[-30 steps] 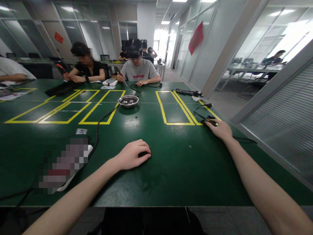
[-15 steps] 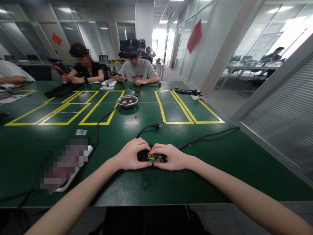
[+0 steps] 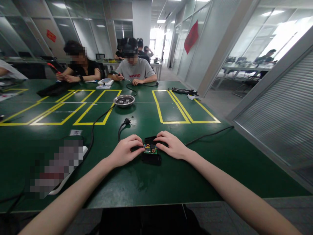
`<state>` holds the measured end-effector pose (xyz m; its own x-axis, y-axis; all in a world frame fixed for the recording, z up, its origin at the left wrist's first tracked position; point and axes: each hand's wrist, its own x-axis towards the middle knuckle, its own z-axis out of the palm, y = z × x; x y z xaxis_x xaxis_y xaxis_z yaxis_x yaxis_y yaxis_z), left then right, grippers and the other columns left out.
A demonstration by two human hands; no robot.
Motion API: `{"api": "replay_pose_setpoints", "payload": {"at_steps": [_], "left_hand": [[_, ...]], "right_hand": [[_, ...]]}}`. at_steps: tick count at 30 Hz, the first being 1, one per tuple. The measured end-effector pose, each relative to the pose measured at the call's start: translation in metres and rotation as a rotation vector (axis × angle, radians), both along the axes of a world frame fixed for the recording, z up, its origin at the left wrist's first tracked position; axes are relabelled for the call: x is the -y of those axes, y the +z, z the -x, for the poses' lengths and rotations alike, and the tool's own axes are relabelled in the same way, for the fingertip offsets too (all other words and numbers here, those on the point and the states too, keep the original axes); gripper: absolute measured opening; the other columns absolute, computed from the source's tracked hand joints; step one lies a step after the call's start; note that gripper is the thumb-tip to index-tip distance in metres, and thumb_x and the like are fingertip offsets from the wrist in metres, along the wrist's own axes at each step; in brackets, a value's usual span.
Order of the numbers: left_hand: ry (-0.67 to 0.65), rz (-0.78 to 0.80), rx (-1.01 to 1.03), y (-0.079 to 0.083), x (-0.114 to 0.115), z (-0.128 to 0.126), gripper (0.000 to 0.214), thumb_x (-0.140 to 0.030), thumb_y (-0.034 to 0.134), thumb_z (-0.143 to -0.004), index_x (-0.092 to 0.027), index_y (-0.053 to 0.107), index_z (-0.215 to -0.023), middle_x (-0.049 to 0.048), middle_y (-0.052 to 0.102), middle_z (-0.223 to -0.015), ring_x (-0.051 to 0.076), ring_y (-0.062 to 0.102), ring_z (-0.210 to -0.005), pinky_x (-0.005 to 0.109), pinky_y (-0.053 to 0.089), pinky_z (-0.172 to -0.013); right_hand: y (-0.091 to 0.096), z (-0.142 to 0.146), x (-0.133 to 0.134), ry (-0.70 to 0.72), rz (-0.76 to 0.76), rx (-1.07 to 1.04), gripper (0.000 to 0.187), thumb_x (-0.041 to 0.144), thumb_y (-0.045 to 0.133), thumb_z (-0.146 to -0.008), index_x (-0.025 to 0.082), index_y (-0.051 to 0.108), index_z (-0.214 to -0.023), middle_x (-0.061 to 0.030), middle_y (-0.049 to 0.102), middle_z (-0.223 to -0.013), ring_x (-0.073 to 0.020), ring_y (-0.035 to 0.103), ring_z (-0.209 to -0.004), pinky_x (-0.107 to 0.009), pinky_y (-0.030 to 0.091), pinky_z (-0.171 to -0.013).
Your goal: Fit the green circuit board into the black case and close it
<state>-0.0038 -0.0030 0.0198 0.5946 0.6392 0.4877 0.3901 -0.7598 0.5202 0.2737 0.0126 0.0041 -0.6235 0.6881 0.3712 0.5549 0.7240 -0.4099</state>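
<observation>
A small black open adapter case (image 3: 151,158) with a green circuit board (image 3: 150,149) inside lies on the green table (image 3: 171,182) in front of me. My left hand (image 3: 126,152) grips its left side with the fingertips. My right hand (image 3: 171,145) holds its right side, fingers curled over the far end. A black cable (image 3: 207,134) runs from under my right hand toward the right table edge. A second black cord ends in a plug (image 3: 126,122) just beyond my left hand.
A metal bowl (image 3: 124,100) with small parts stands in the table's middle, among yellow tape rectangles (image 3: 171,109). A white device (image 3: 61,169) with a black lead lies at my left. Two people sit at the far side, working with their hands. A black tool (image 3: 182,91) lies far right.
My right hand brought the wired adapter from the right edge to the middle, joining my left hand. Both hands now hold it slightly farther from me, and the plug has swung left.
</observation>
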Motion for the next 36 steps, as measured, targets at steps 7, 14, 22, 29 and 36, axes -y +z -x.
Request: {"api": "replay_pose_setpoints", "payload": {"at_steps": [7,14,22,29,36], "left_hand": [[0.113,0.062,-0.181,-0.008,-0.008,-0.001,0.012,-0.028,0.066,-0.098,-0.022,0.074,-0.091,0.0029,0.073,-0.098,0.019,0.069,-0.091,0.029,0.055,-0.081],[0.17,0.027,-0.207,-0.008,-0.009,0.0,0.011,-0.03,0.069,-0.094,-0.021,0.069,-0.089,0.0035,0.069,-0.096,0.021,0.067,-0.092,0.031,0.054,-0.081],[0.122,0.05,-0.175,-0.008,-0.012,0.004,0.016,-0.029,0.064,-0.095,-0.024,0.072,-0.108,0.0044,0.071,-0.115,0.021,0.071,-0.1,0.032,0.057,-0.09],[0.18,0.055,-0.161,-0.012,-0.018,0.008,0.017,-0.036,0.067,-0.095,-0.023,0.074,-0.104,0.0039,0.07,-0.117,0.018,0.071,-0.09,0.028,0.057,-0.078],[0.12,0.097,-0.239,-0.006,-0.022,0.019,0.009,-0.026,0.069,-0.089,-0.02,0.075,-0.092,0.003,0.07,-0.091,0.017,0.066,-0.079,0.026,0.05,-0.07]], "right_hand": [[-0.004,-0.008,-0.008,-0.003,0.023,-0.047,0.031,0.039,0.058,-0.105,0.017,0.074,-0.12,-0.0137,0.071,-0.122,-0.0274,0.065,-0.114,-0.047,0.053,-0.102],[-0.004,0.007,0.006,0.1,-0.028,-0.028,0.039,0.038,0.076,-0.093,0.02,0.071,-0.127,-0.0142,0.07,-0.129,-0.0287,0.065,-0.114,-0.05,0.054,-0.102],[-0.016,0.015,0.002,-0.005,-0.093,-0.048,0.026,0.033,0.076,-0.093,0.021,0.075,-0.116,-0.0125,0.072,-0.121,-0.0284,0.066,-0.109,-0.048,0.057,-0.096],[-0.009,0.014,0.001,-0.06,-0.084,-0.143,0.027,0.034,0.07,-0.097,0.022,0.071,-0.121,-0.0119,0.067,-0.128,-0.0267,0.065,-0.116,-0.045,0.057,-0.1],[-0.004,-0.018,-0.007,0.055,0.013,-0.081,0.003,0.023,0.072,-0.092,0.021,0.072,-0.094,-0.0066,0.07,-0.099,-0.0228,0.067,-0.096,-0.038,0.057,-0.088]]}}
